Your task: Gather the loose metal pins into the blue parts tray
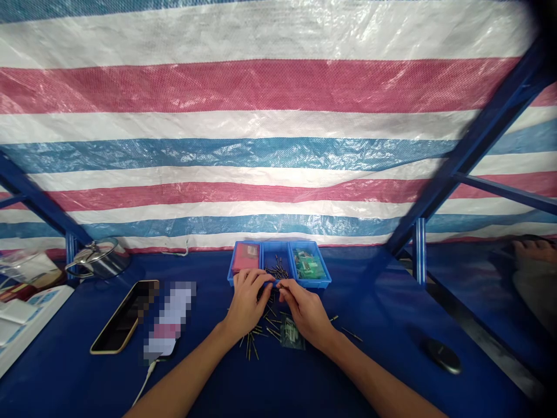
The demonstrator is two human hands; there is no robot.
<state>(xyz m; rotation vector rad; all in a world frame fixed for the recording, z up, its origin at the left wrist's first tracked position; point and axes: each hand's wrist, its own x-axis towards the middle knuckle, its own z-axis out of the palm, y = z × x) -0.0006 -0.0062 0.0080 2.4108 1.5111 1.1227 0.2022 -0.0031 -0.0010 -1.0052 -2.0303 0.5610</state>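
Loosely, left grip point(246, 301) curls; right grip point(308, 310) seems pinched; I cannot tell what either holds; rods point(273, 333) between lie half-hidden.

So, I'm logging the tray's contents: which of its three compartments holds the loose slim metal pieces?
The middle compartment: slim metal pieces lie loose in it, while the left one holds something pinkish-red and the right one green packets.
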